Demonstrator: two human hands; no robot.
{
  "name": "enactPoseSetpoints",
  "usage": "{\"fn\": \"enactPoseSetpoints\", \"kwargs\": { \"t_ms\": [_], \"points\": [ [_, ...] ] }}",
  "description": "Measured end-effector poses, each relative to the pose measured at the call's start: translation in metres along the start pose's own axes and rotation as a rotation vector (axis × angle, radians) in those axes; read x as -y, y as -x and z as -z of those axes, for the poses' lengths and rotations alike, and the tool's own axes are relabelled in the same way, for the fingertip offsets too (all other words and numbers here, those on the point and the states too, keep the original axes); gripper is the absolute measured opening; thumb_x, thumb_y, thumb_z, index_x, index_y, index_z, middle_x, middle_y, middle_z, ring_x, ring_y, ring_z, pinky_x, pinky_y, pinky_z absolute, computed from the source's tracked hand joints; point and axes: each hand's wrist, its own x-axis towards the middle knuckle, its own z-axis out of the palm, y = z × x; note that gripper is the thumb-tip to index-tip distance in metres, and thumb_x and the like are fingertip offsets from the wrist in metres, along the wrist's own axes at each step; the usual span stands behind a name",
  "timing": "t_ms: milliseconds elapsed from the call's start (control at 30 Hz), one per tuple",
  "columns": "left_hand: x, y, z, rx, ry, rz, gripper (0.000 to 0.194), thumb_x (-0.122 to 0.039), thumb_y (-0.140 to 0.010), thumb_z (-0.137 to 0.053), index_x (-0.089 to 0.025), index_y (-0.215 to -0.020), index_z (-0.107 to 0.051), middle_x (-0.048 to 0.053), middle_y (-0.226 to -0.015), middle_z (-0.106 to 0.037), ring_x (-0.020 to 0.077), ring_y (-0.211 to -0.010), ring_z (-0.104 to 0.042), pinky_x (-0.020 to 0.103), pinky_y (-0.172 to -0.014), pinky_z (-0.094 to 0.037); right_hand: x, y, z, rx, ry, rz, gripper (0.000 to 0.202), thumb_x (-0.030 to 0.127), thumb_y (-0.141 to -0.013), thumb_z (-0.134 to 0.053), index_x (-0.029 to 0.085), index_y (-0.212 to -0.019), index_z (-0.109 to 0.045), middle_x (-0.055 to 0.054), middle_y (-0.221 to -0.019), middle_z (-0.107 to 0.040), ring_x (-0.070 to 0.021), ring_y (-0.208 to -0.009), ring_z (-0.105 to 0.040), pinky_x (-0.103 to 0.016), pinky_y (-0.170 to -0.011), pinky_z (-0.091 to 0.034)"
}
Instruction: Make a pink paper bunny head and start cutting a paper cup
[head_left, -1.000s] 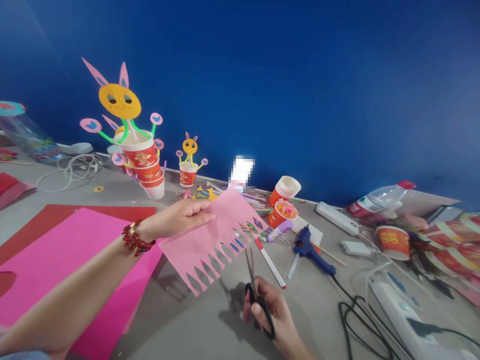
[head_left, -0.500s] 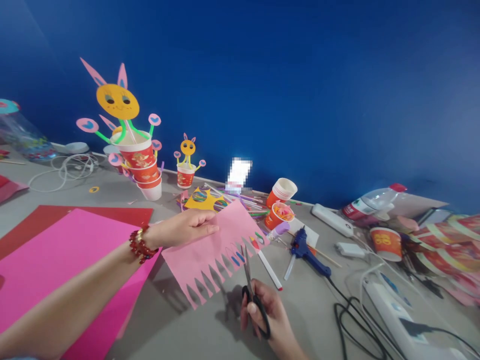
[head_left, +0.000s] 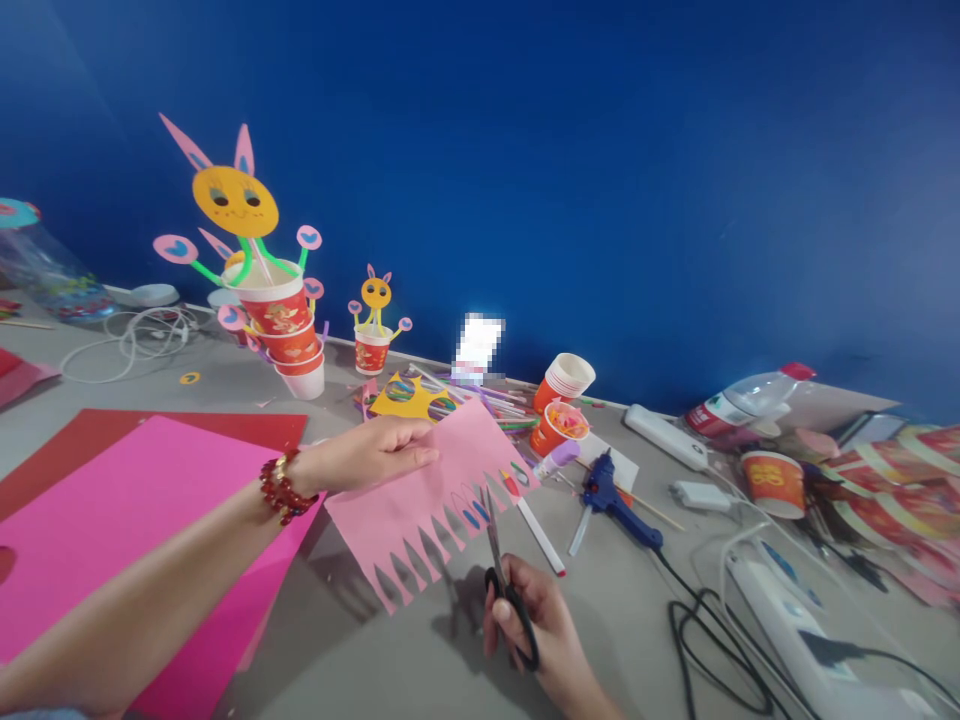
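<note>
My left hand [head_left: 390, 450] grips a sheet of light pink paper [head_left: 427, 505] by its upper left part, thumb on top. Pointed notches are cut along the sheet's lower edge, and blue oval marks with drawn outlines show near that edge. My right hand [head_left: 536, 620] has its fingers through the black handles of a pair of scissors [head_left: 496, 560]. The blades point up and away from me, slightly parted, at the notched edge beside the blue marks. Under the sheet's right end lies a white marker [head_left: 540, 535] with a red end.
Magenta paper [head_left: 172, 520] lies on the left. Behind stand a stacked-cup bunny figure [head_left: 281, 315] and a smaller one [head_left: 373, 350]. To the right are a blue glue gun [head_left: 619, 505], paper cups [head_left: 566, 380], a power strip [head_left: 787, 630], cables and a plastic bottle [head_left: 742, 400].
Almost nothing differs. The scissors and my right hand have shifted very slightly, and the sheet stays in my left hand.
</note>
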Motion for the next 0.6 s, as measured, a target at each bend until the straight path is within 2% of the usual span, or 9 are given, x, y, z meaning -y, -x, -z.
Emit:
{"fn": "enactPoseSetpoints", "kwargs": {
  "t_ms": [267, 600],
  "points": [
    [0.0004, 0.0003, 0.0005, 0.001, -0.022, 0.002, 0.037, -0.044, -0.092, -0.047, -0.020, -0.069, -0.030, -0.006, -0.063, -0.028, 0.0096, -0.056, -0.026, 0.023, -0.050, -0.023, -0.0019, -0.0007, -0.0001, -0.002, -0.005, 0.018, 0.053, 0.069, -0.072, -0.067, 0.022, -0.070, -0.040, 0.005, -0.051, -0.052, -0.0043, -0.032, -0.036, -0.017, -0.033, -0.022],
    [0.0027, 0.0000, 0.0005, 0.020, -0.042, 0.013, 0.037, -0.046, -0.094, -0.045, -0.021, -0.071, -0.029, -0.006, -0.064, -0.027, 0.0097, -0.056, -0.026, 0.023, -0.050, -0.022, 0.0000, -0.0018, -0.0008, 0.007, 0.010, 0.024, 0.055, 0.070, -0.071, -0.066, 0.022, -0.070, -0.039, 0.006, -0.049, -0.051, -0.0042, -0.032, -0.036, -0.017, -0.033, -0.024]
  ]
}}
